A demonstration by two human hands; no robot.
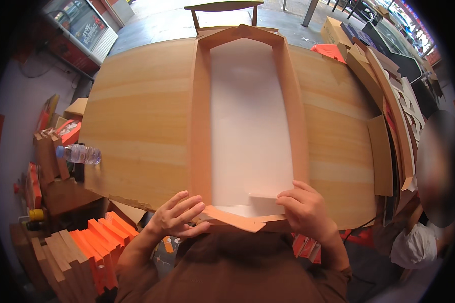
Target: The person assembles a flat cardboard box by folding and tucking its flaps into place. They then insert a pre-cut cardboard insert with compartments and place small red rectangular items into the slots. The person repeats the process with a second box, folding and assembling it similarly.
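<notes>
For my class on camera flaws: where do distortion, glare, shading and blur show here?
Head view: table edges bow and black fills the corners; head view: the floor beyond is washed bright; head view: grey shading dulls the white tray bottom; head view: a patch at the right rim is blurred, while left hand and right hand look fairly sharp.
</notes>
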